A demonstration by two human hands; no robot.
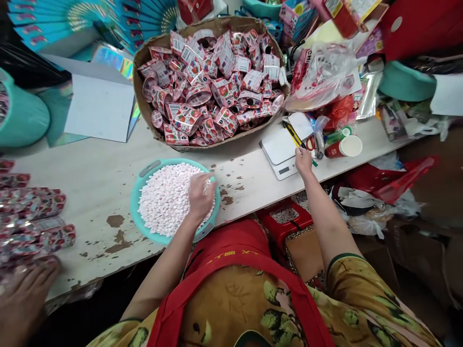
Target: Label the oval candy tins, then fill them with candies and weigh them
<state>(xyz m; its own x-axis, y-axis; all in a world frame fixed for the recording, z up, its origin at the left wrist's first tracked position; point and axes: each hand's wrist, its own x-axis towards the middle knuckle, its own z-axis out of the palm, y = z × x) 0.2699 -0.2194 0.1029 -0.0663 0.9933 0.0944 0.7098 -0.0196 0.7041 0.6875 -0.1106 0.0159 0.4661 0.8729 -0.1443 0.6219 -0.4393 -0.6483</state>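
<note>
Toward eight o'clock, a co-worker's hand [31,284] by pink packets [39,207]; next, same way, a round turquoise basin [134,200] of white pellets [162,197]; at its three o'clock side, the left hand [200,196], nearer them than the right, most pellets toward nine from blurred fingers, grip impossible to tell; toward three, the right hand [303,160], fingers closed on a yellow cutter [293,135], long axis toward eleven, at a scale [275,150].

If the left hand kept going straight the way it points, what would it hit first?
Probably the far right rim of the teal basin; the left hand is blurred and its height is unclear, so it might pass just over.
</note>
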